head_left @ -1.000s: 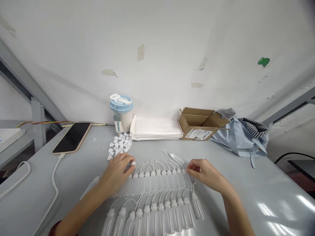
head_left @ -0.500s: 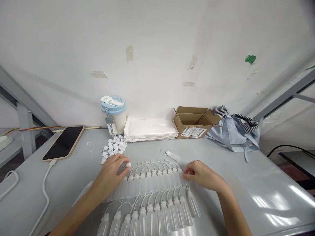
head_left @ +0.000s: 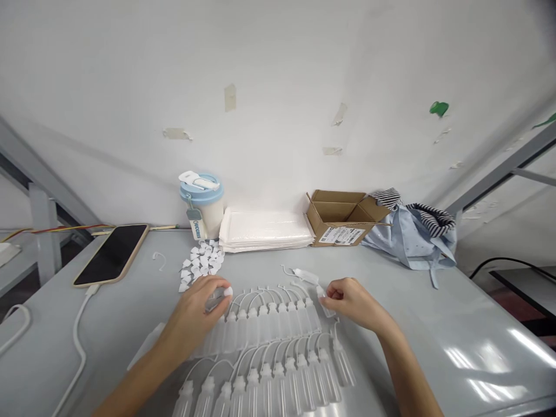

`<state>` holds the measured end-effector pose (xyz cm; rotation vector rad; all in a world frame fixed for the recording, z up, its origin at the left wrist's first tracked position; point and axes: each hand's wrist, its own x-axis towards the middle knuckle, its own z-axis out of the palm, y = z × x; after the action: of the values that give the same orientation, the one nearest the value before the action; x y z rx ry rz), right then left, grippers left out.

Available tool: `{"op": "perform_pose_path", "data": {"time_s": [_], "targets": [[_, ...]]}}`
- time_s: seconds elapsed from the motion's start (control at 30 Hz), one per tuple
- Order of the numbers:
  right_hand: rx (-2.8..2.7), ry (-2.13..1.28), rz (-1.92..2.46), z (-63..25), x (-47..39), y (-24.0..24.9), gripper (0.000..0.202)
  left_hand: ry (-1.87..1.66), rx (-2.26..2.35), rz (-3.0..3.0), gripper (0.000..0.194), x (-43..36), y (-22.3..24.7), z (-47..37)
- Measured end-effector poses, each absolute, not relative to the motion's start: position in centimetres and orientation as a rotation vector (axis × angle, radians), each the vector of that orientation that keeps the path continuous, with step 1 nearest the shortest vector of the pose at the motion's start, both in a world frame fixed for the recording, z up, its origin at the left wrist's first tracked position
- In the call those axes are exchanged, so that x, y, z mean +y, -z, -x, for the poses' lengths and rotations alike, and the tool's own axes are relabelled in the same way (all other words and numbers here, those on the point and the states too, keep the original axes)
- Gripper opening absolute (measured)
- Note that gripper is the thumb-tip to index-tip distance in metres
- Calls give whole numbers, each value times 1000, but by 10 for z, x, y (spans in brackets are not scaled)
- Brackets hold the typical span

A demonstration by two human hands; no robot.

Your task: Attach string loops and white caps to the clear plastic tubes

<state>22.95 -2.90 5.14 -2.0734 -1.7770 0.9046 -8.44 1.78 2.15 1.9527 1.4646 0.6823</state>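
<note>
Between the thumb and forefinger of my left hand [head_left: 202, 307] is a small white cap [head_left: 228, 291]. My right hand [head_left: 350, 301] pinches a small translucent squeeze bottle [head_left: 326, 306] at the right end of the back row. That back row of bottles [head_left: 271, 321] lies side by side with thin white tethers curving from the necks. Nearer to me runs a front row of similar bottles [head_left: 278, 388]. Another bottle [head_left: 305, 276] lies apart, just behind the back row. My left forearm hides the left end of the rows.
Loose white caps [head_left: 202, 262] are heaped before a blue-lidded cup [head_left: 206, 211]. Along the wall stand a stack of white envelopes [head_left: 264, 229], an open cardboard box [head_left: 343, 217] and a blue cloth bag [head_left: 403, 240]. A phone [head_left: 113, 255] with a white cable [head_left: 79, 341] lies left.
My right hand has lifted the end bottle slightly away from the back row, so its neck now shows. The left hand stays nearly in place with its cap.
</note>
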Motion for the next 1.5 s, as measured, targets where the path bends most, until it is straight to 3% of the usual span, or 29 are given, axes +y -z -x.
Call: {"op": "perform_pose_path", "data": {"time_s": [0.33, 0.43, 0.77, 1.07, 1.27, 1.5], "targets": [[-1824, -675, 1358, -186, -38, -55, 5, -546, 996, -1460, 27, -10, -43, 64], [-1938, -683, 1235, -166, -45, -53, 9, -574, 905, -1453, 24, -19, -45, 56], [-2090, -518, 1125, -147, -54, -47, 13, -689, 910, -1368, 20, -23, -51, 52], [-2151, -363, 1104, -140, -59, -39, 25, -580, 967, -1218, 29, -17, -39, 53], [-2033, -509, 1139, -136, -60, -39, 23, -727, 943, -1346, 17, -20, -39, 51], [-1961, -509, 1062, -133, -58, -38, 24, -667, 931, -1349, 25, -17, -42, 51]]}}
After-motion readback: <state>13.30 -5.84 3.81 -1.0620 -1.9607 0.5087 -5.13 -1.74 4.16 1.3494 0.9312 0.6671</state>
